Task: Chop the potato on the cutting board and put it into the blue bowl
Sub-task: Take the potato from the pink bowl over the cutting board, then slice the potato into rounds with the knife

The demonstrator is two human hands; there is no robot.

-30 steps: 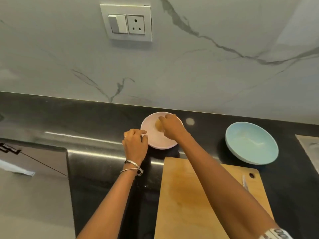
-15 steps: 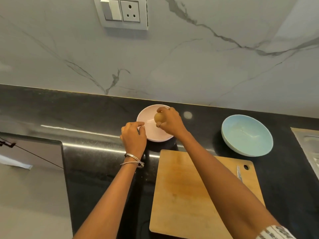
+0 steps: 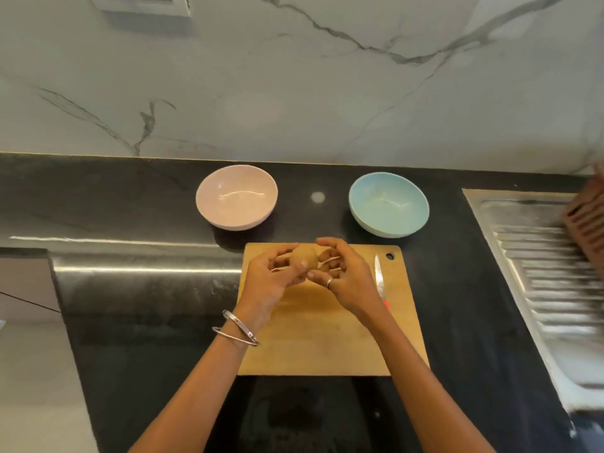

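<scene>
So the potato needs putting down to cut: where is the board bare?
The cutting board is bare below the hands, down to its near edge. Its right strip is taken by the knife; its far edge is crowded by both hands around the potato.

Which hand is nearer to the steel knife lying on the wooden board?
Right. The right hand is just beside the steel knife; the left hand is farther, beyond the potato.

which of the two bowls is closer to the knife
The light blue round bowl, behind the wooden cutting board's right corner; the pink bowl sits farther left of the knife.
</scene>
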